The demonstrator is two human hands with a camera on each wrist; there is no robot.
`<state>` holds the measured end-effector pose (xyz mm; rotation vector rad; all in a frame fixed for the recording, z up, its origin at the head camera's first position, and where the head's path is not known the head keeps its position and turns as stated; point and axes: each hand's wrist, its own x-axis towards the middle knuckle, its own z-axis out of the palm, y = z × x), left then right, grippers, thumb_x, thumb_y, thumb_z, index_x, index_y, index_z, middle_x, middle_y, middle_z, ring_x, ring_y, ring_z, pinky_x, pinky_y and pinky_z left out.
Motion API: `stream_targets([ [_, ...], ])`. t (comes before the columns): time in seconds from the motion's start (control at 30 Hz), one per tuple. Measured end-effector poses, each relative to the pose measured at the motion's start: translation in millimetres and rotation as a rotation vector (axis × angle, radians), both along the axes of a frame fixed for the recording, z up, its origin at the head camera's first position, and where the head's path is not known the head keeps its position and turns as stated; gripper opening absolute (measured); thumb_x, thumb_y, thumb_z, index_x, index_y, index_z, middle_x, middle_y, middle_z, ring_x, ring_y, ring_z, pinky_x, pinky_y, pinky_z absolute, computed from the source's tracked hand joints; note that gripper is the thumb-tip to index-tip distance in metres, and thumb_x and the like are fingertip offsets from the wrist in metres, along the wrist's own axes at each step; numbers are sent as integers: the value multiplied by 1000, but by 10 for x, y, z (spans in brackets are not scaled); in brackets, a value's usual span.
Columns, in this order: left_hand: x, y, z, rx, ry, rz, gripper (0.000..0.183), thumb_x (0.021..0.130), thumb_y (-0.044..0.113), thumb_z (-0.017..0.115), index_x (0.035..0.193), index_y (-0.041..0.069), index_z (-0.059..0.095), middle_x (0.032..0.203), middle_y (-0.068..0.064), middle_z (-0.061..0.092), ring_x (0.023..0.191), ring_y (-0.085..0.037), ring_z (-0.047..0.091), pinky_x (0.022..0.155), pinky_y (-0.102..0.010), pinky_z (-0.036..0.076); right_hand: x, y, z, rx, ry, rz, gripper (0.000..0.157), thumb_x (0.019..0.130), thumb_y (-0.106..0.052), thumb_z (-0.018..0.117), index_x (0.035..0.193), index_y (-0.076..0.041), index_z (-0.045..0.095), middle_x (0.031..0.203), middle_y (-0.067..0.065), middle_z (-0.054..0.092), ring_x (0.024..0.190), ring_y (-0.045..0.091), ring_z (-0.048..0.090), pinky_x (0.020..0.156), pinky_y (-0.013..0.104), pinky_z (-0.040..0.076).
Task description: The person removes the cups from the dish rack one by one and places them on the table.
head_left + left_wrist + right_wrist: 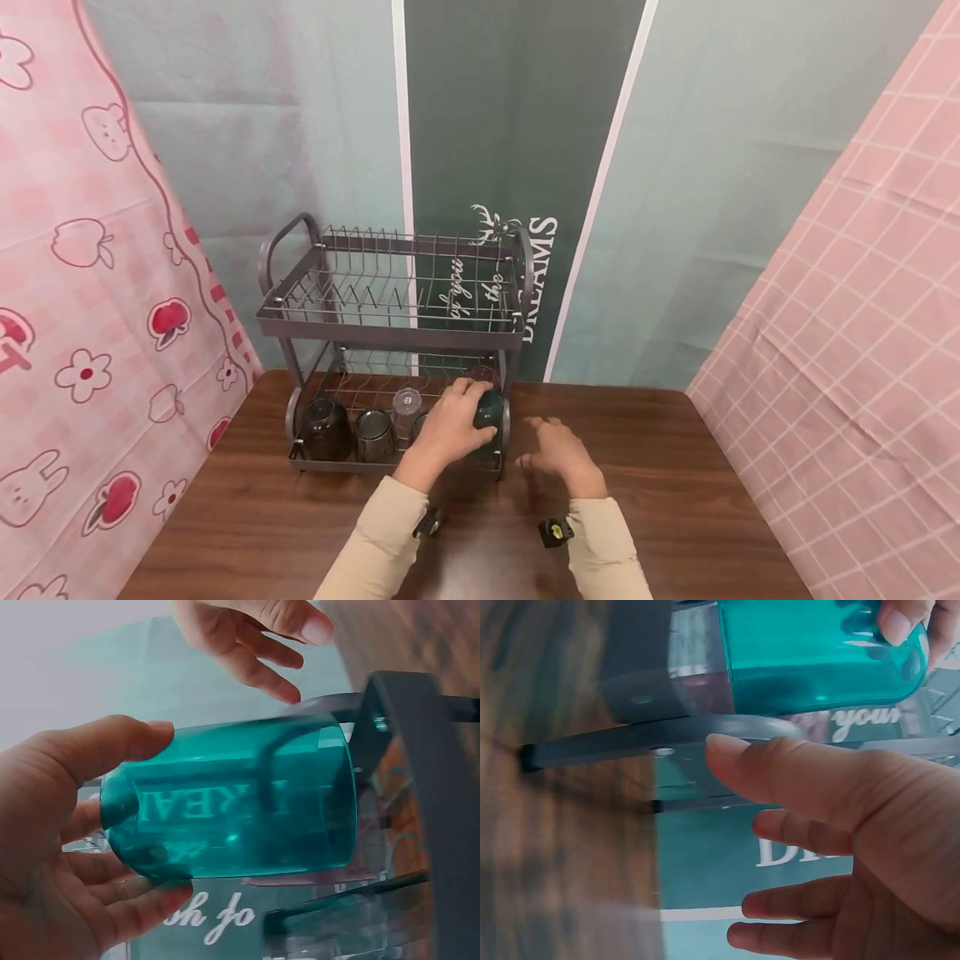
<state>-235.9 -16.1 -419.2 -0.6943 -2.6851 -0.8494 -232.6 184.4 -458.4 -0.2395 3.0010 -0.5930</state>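
A clear teal-green drinking glass (232, 799) is gripped by my left hand (450, 425), thumb on one side and fingers on the other, around its closed end. Its open rim points down toward the lower tier of a grey two-tier dish rack (390, 335), at the right end in the head view. Just outside the rack's right side is my right hand (558, 450), holding nothing. In the right wrist view its thumb overlaps the rack's curved side bar (675, 735), with the other fingers spread apart.
Left of my left hand on the lower tier stand a dark brown glass (326, 429), a grey glass (374, 435) and a clear glass (407, 410), all upside down. A reddish glass (482, 375) sits behind the green one. Wire dividers line the upper tier above the brown wooden table (637, 517).
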Motion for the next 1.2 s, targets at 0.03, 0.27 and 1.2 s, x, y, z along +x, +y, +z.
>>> stream_targets([
  [0.03,10,-10,30,9,1,-2,62,73,24,79,127,10,53,119,-16,49,95,-28,54,71,-40,49,-1,2,30,3,8,4,70,68,-26,82,128,-4,54,125,29,47,107,44,51,79,53,45],
  [0.27,53,-28,75,3,-12,-7,61,73,23,79,127,10,54,118,-15,49,97,-27,53,73,-40,49,32,43,93,-5,-5,1,70,70,-27,81,130,-4,53,127,29,46,110,44,49,81,53,44],
  [1.2,361,-103,-362,523,81,245,60,74,32,74,125,10,54,115,-9,53,96,-25,56,75,-43,48,423,57,-298,-745,282,-62,34,85,-14,69,118,-6,61,116,12,59,108,30,54,81,46,47],
])
